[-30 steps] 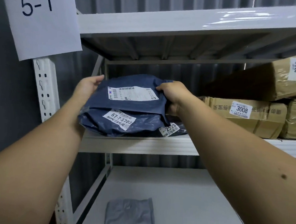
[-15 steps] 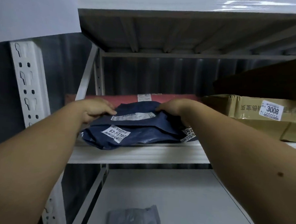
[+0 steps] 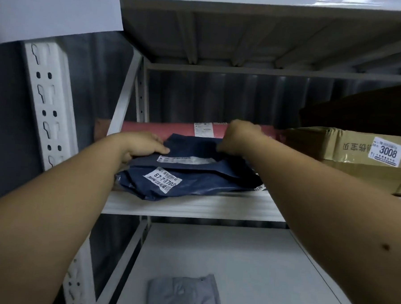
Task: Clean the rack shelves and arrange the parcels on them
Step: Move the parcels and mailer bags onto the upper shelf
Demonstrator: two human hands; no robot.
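The upper navy parcel (image 3: 190, 149), which a second ago stood tilted up with its label facing the person, now lies almost flat on top of the lower navy parcel (image 3: 174, 185), the one labelled 67-7-3703. Both sit at the left end of the middle shelf (image 3: 192, 207), close to its front edge, and with the top bag lowered a pink parcel (image 3: 163, 129) has come into sight along the back edge.

The left hand (image 3: 144, 144) rests on the top bag's near-left corner, fingers laid fairly flat and the thumb tucked below the edge, so its grip looks like a light pinch. The right hand (image 3: 238, 137) has its fingers curled over the far-right corner, a closed grip on the plastic.

The cardboard box (image 3: 348, 148) marked 3008 stands just to the right. A grey parcel (image 3: 185, 295) lies at the front of the lower shelf (image 3: 247, 259).

The stack seems nearly settled; releasing and squaring the edges is probably all that remains here.
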